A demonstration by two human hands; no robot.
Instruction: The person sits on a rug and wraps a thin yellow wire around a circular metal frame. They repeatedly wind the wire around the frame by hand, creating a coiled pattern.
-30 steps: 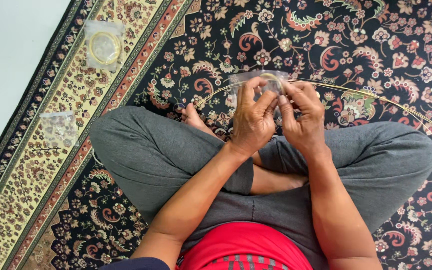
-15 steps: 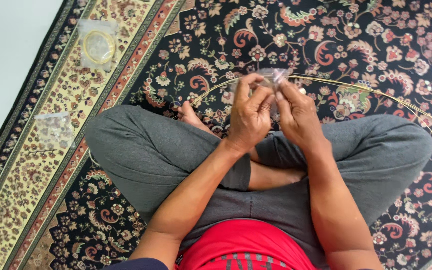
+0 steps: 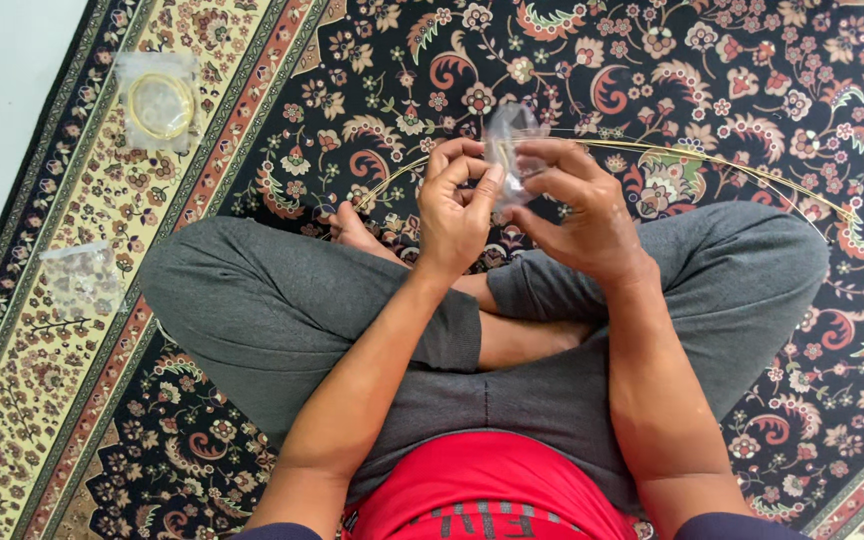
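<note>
Down over crossed legs in grey trousers [image 3: 282, 310], both hands meet above the ankles. The left hand [image 3: 457, 205] curls its fingers inward, its thumb and forefinger tips pinching the near edge of a small clear plastic bag [image 3: 508, 140]; the right hand [image 3: 582, 215] grips the same bag from the other side, fingers closed over its top and thumb pressed beneath, so the bag sits squeezed between the two hands and crumpled at the upper edge. What lies inside the bag cannot be made out. A thin, pale yellowish strand [image 3: 732, 165] runs from between the fingers, arching out across the patterned carpet [image 3: 652, 60] to the person's right and curving down past the right knee; a shorter stretch shows to the left of the hands, near a bare foot [image 3: 357, 232]. Well apart, on the carpet's light border, lie two more clear bags: one holding a coiled yellow ring [image 3: 159, 103], and another clear bag [image 3: 80, 280] nearer the left knee.
</note>
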